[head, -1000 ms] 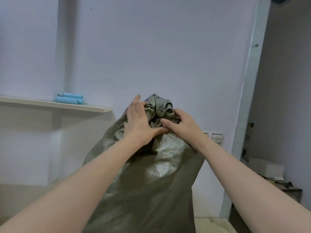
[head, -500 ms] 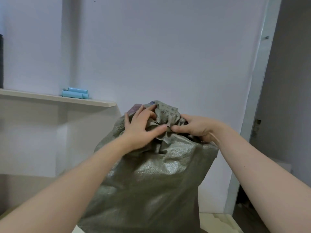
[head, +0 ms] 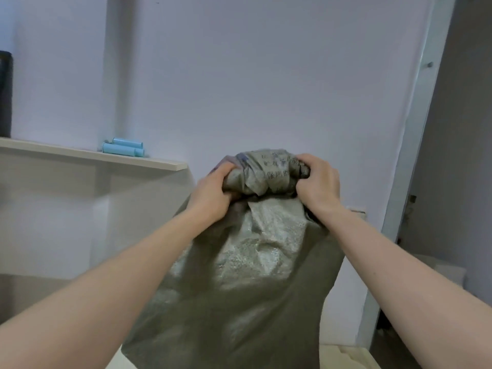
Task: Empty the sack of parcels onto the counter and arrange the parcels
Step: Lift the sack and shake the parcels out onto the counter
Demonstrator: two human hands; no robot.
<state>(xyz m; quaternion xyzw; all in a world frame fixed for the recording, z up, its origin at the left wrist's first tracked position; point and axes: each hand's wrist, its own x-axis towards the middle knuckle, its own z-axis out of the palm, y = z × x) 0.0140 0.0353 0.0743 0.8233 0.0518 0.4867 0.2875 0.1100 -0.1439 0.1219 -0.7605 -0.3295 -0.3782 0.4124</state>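
Sack point(head: 247, 275) of grey-green cloth stands upright below the fingers point(head: 308, 161). Left hand point(head: 210, 193) and right hand point(head: 319, 185) grip its bunched top, one at each side, fingers curled into the cloth. Beyond the left fingers, blue tubes point(head: 123, 149) lie on a shelf point(head: 149, 162).

Tubes point(head: 123, 150) lie on the shelf point(head: 87, 155), left of the sack point(head: 247, 275).

Lighting: soft, even, cool-toned; wall point(head: 266, 75) uniformly bright.
Shadows: faint, under shelf point(head: 149, 162); room at right dim.
Glare: pale sheen on sack point(head: 255, 249) weave.
Sharpness: slightly soft throughout.
Distortion: wide-angle stretch at lower corners; door frame point(head: 415, 129) leans.
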